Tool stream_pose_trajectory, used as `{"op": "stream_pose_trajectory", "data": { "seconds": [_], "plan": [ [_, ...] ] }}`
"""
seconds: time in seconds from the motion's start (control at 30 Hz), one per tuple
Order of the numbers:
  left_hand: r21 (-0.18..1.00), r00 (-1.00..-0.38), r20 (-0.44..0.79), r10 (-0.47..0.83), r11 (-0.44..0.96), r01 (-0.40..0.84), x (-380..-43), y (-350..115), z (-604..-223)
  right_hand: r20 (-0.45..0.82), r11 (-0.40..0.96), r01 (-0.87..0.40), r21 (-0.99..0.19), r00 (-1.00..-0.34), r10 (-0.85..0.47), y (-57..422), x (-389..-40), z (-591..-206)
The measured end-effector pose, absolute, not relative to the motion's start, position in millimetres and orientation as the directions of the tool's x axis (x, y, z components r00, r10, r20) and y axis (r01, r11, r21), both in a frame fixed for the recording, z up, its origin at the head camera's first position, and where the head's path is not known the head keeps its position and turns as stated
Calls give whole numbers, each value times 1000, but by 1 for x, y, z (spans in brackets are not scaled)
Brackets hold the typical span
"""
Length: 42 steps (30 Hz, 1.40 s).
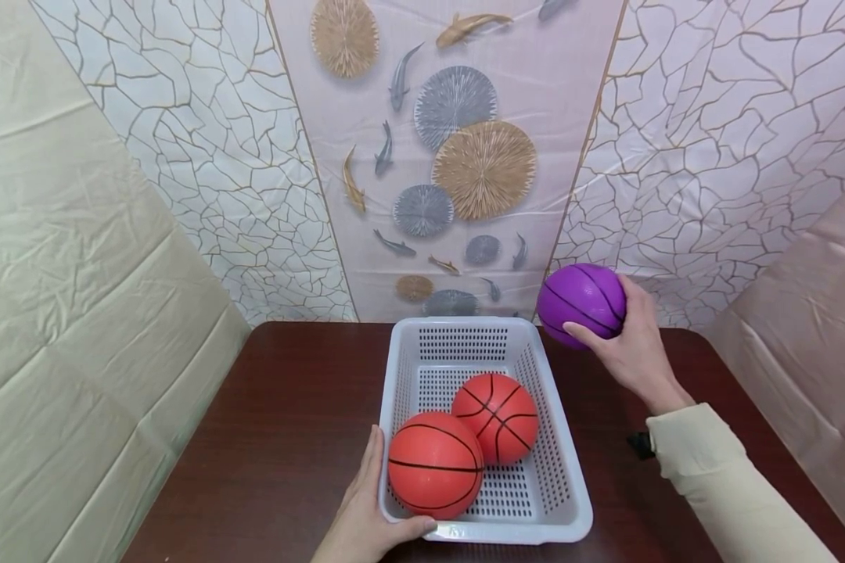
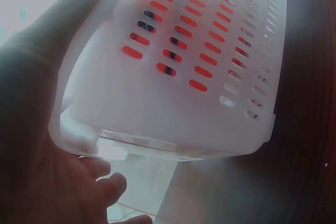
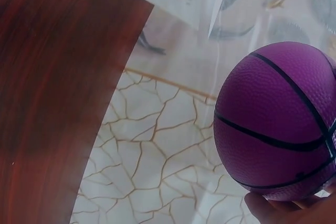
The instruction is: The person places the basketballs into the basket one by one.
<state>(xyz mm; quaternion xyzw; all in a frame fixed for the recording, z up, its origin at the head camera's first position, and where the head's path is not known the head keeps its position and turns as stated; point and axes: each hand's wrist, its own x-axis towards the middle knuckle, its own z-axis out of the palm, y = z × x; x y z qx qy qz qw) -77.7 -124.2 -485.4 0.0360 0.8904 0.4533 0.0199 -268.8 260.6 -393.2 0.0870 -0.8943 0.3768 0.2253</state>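
Observation:
My right hand (image 1: 637, 352) grips a purple mini basketball (image 1: 580, 301) from its right side, thumb across its lower front. The ball is held up beyond the far right corner of a white plastic basket (image 1: 514, 533). In the right wrist view the purple ball (image 3: 275, 121) shows with fingertips under it. My left hand (image 1: 366, 500) holds the basket's near left corner, thumb over the front rim and fingers along the left side. Two orange-red basketballs lie inside: one (image 1: 433, 477) at the near left, the other (image 1: 496, 414) behind it to the right.
A dark brown wooden table (image 1: 282, 438) bears the basket. Behind it hangs a patterned cloth backdrop (image 1: 465, 234) with fish and round motifs. Beige draped panels (image 1: 113, 328) stand at both sides. A small black item (image 1: 641, 446) shows at the right cuff.

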Motion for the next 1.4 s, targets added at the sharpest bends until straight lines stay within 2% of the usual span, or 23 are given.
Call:
{"op": "stream_pose_trajectory", "data": {
  "seconds": [0.37,0.87,1.13,1.4],
  "plan": [
    [805,-996,-3,86,591,49,-78,-125,-487,493,683,-393,-616,-868,-56,242,-269,-391],
    [810,-996,-28,83,586,27,-80,-125,-487,436,683,-402,-610,-890,-135,218,-270,-388],
    [803,-997,7,83,594,55,-79,-125,-486,428,695,-419,-585,-887,-174,211,-272,-388],
    [806,-997,-8,82,590,42,-80,-125,-486,438,692,-439,-573,-878,-194,202,-273,-389]
  ]
}}
